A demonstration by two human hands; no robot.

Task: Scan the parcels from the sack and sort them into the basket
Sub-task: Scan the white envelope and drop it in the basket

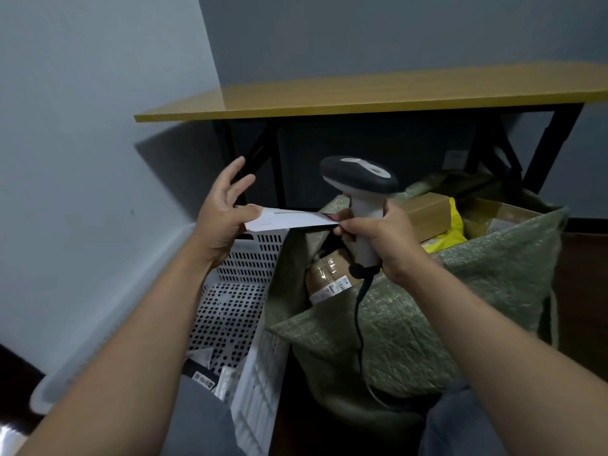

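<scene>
Pinching flat parcel (pixel 291 219), gripping scanner (pixel 362 205)

Readable text: honestly none, it's all too blurry.
Flat white envelope (pixel 289 220): a printed line on top, just a smear.
Brown taped parcel (pixel 329 268): white shipping label (pixel 332 287) with a barcode, unreadable.
White perforated plastic basket (pixel 250 258): barcode sticker (pixel 204 380) on stuff inside, no digits legible.
</scene>
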